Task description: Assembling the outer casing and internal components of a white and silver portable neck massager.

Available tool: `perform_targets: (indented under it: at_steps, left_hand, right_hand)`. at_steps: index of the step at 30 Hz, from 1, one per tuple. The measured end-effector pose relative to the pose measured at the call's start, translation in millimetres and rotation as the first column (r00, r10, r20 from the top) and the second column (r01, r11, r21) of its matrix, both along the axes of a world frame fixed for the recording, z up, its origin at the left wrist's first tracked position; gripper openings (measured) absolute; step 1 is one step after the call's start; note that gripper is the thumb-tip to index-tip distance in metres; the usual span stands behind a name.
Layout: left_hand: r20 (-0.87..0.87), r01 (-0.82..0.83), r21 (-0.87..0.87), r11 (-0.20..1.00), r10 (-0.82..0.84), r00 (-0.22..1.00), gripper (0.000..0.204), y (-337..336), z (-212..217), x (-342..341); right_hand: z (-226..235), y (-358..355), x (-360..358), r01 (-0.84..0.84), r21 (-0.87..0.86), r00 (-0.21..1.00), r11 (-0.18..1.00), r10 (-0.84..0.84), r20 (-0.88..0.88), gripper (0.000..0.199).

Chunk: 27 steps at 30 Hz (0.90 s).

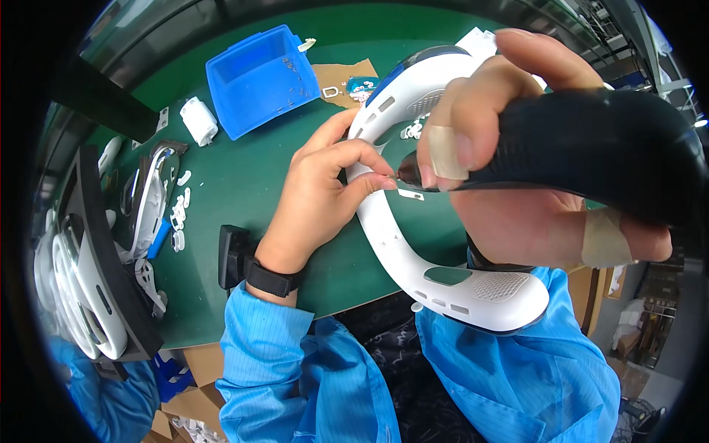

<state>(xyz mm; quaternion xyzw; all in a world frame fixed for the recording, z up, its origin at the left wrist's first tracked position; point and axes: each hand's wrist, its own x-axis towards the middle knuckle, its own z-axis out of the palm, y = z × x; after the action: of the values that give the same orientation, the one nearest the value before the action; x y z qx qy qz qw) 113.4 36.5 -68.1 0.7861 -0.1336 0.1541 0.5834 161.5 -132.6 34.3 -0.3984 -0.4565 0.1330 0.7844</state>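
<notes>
My right hand (487, 140), with tape on two fingers, is wrapped round a black power screwdriver (583, 140) pointing left. Its bit meets the fingertips of my left hand (321, 188), whose thumb and forefinger pinch together at the tip. Whatever they pinch is too small to make out. Behind these fingers, a white U-shaped device (391, 251), resembling a neck fan, curves from the far side toward my lap. Slots and dotted grilles mark both its ends. Other left fingers reach behind its band. The screwdriver and right hand cover part of its far arm.
A blue bin (258, 88) holding small dark bits stands at the back. Beside it lie a white wrapped bundle (199, 122) and brown cardboard (340, 77). White U-shaped parts (81, 295) lean in a dark rack at left, with small white pieces (179, 214) near it on the green table.
</notes>
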Motion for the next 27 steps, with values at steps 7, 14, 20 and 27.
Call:
perform_targets:
  at_steps: [7, 14, 20, 27]
  left_hand:
    - [0.006, 0.027, -0.029, 0.999, -0.026, 1.000, 0.019, 0, -4, -1]
    - [0.044, 0.010, -0.030, 0.999, -0.008, 0.999, 0.021, -1, -5, -1]
    - [-0.020, 0.040, -0.109, 0.993, -0.042, 0.999, 0.017, 0, -5, 9]
    - [-0.112, 0.003, -0.136, 0.991, -0.019, 0.994, 0.011, 2, -12, 5]
  right_hand:
    - [-6, 0, -3, 0.007, 0.056, 0.998, 0.998, -0.011, 0.063, 0.134]
    - [-2, 0, -4, -0.022, 0.032, 1.000, 0.999, 0.022, 0.019, 0.132]
    - [-22, 9, 3, 0.202, 0.253, 0.977, 0.946, -0.175, -0.126, 0.125]
    - [-13, 8, -13, 0.567, -0.185, 0.794, 0.803, -0.593, -0.138, 0.102]
